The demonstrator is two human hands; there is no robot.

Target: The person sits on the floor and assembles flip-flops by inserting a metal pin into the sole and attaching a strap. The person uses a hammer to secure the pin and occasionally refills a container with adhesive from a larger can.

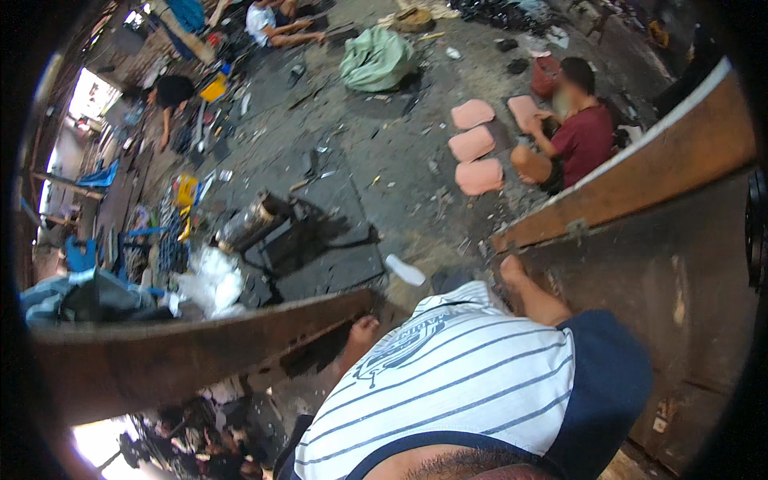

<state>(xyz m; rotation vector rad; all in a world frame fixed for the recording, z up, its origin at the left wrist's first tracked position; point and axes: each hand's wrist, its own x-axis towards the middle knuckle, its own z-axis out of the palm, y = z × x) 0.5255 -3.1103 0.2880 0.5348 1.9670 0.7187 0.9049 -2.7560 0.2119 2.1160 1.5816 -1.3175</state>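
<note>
Head view: left hand (364,328) on rusty beam (200,352), right hand (512,270) on rusty panel's rim (624,188), fingers' state unclear.

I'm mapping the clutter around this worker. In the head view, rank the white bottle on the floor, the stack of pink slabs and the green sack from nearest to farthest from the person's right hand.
Measured from the right hand resting on the rusty metal edge:
1. White bottle, on the floor just to its left.
2. Pink slabs, farther up the floor, beside a seated person in a red shirt.
3. Green sack, farthest, near the top of the view.
</note>
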